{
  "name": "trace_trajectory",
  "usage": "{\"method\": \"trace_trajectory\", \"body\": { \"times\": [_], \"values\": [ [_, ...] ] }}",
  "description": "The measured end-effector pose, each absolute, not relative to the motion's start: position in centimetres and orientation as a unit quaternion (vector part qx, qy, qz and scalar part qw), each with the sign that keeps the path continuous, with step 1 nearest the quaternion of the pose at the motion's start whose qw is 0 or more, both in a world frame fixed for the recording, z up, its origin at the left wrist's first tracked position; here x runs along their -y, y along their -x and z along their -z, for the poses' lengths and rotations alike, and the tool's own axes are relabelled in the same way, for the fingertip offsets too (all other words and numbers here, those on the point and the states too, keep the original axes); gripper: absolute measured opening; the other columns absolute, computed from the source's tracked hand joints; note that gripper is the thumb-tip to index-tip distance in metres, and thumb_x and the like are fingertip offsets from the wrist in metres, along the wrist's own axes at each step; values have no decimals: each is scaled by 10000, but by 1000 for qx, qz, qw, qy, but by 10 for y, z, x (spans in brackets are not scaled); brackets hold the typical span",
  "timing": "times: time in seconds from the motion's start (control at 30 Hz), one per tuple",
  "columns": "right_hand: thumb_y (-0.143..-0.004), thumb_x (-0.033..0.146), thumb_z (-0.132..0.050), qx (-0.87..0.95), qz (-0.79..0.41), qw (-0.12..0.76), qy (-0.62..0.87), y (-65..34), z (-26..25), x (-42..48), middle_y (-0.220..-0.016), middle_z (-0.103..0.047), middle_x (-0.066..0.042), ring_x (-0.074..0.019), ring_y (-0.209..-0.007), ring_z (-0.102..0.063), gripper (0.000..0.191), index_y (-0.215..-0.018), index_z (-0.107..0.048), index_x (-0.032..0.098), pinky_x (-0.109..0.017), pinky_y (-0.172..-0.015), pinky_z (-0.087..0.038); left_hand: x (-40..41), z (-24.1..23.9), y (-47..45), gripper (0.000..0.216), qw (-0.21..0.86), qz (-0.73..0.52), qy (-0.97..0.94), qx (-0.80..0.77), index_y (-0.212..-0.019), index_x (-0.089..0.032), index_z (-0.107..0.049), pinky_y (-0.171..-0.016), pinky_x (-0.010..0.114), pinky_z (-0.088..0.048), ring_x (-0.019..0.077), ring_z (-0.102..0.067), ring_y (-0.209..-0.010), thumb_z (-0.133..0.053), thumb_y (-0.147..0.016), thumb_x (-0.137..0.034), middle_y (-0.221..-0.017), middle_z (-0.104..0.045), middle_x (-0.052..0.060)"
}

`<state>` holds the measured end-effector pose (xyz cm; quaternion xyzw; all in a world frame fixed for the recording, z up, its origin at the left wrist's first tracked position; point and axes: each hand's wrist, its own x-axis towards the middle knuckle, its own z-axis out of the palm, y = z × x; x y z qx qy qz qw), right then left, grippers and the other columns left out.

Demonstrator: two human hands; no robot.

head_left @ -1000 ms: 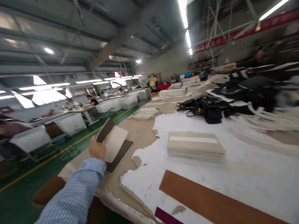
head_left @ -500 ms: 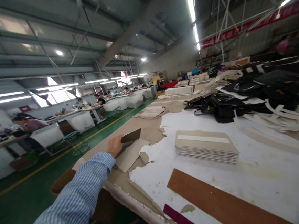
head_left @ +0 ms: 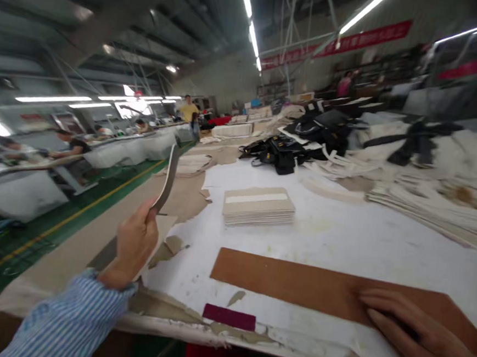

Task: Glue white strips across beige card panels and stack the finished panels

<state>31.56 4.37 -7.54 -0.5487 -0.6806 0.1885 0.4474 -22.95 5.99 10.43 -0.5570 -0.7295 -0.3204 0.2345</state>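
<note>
My left hand (head_left: 134,242) is closed around a thin, bendy dark grey strip (head_left: 169,178), raised above the table's left edge. The strip's upper end curves upward, and its lower part shows behind my wrist. To the right, my right hand (head_left: 412,329) rests with fingers stretched out on a long brown leather-like panel (head_left: 292,284) lying flat. Between my hands, near the front edge, is a small dark purple strip (head_left: 230,317). Beyond the brown panel sits a neat stack of beige panels (head_left: 259,207), the top one bearing a white band.
Black bag-like pieces (head_left: 285,152) are heaped farther back, with cream strips (head_left: 347,165) beside them. White sheeting (head_left: 316,245) with torn edges covers the tabletop. A person in a yellow top (head_left: 188,111) stands far off. Several people sit at benches across the green aisle (head_left: 68,209).
My left hand has lifted the grey strip off the table's left side. My right hand has come into view on the brown panel. The view has turned right.
</note>
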Motion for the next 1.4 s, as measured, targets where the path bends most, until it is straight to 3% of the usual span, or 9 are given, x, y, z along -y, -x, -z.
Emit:
{"method": "trace_trajectory", "body": {
  "times": [0.1, 0.2, 0.27, 0.33, 0.47, 0.73, 1.0, 1.2, 1.4],
  "values": [
    [-846, 807, -622, 684, -235, 388, 571, -319, 56, -34, -1176, -812, -94, -392, -1115, -752, 495, -965, -856, 387, -623, -1050, -592, -34, -63, 149, 421, 178, 318, 697, 618, -1357, -294, -693, -1140, 355, -535, 200, -715, -1258, -433, -1038, -208, -1371, -760, 14],
    [-877, 780, -610, 677, -247, 383, 577, -313, 38, -33, -1172, -811, -91, -367, -1120, -750, 515, -951, -854, 332, -568, -1058, -591, -6, -15, 70, 526, 141, 293, 861, 392, -1395, -259, -660, -1265, 364, -410, 149, -635, -1375, -332, -1033, -65, -1420, -734, 20],
    [-886, 756, -625, 669, -260, 388, 579, -312, 31, -32, -1173, -806, -87, -352, -1120, -745, 495, -946, -848, 318, -529, -1054, -588, 5, 9, 33, 500, 74, 195, 909, 362, -1394, -311, -654, -1310, 413, -349, 168, -602, -1417, -409, -1024, -80, -1461, -706, -49],
    [-890, 739, -640, 655, -277, 397, 581, -314, 27, -30, -1169, -799, -84, -338, -1115, -738, 475, -941, -841, 311, -500, -1046, -581, 11, 21, 14, 526, 28, 127, 910, 394, -1436, -315, -632, -1319, 480, -333, 219, -567, -1460, -469, -993, -83, -1528, -654, -48],
    [-895, 710, -663, 630, -299, 419, 581, -314, 24, -27, -1157, -792, -85, -324, -1110, -722, 449, -924, -834, 296, -475, -1044, -559, 14, 21, 9, 616, -17, 93, 900, 425, -1493, -296, -590, -1329, 531, -304, 244, -477, -1536, -485, -936, -55, -1604, -577, -27],
    [-901, 680, -679, 616, -301, 439, 580, -307, 20, -26, -1150, -789, -98, -319, -1099, -721, 436, -922, -831, 271, -470, -1026, -560, 11, 18, -3, 577, -7, 122, 883, 453, -1508, -218, -591, -1303, 592, -346, 318, -460, -1545, -512, -939, -152, -1621, -553, 45],
    [-916, 600, -690, 619, -301, 451, 568, -307, 19, -25, -1130, -787, -94, -301, -1075, -720, 357, -912, -831, 272, -453, -1008, -564, 9, 18, 0, 622, -19, 126, 886, 446, -1432, -217, -650, -1292, 573, -382, 308, -486, -1528, -516, -839, -85, -1587, -595, 41],
    [-897, 651, -696, 595, -325, 459, 575, -310, 18, -23, -1143, -787, -109, -310, -1079, -719, 417, -919, -830, 256, -442, -980, -582, 2, 18, -1, 611, -35, 126, 886, 445, -1426, -224, -638, -1303, 572, -366, 288, -464, -1545, -484, -857, -66, -1603, -582, 28],
    [-878, 651, -683, 562, -261, 461, 635, -344, 19, -12, -1185, -797, -62, -339, -1179, -696, 391, -1007, -826, 311, -507, -1117, -510, -3, 17, -2, 562, -22, 139, 888, 438, -1381, -235, -652, -1299, 561, -385, 275, -484, -1531, -496, -862, -86, -1575, -611, 23]
  ]
}}
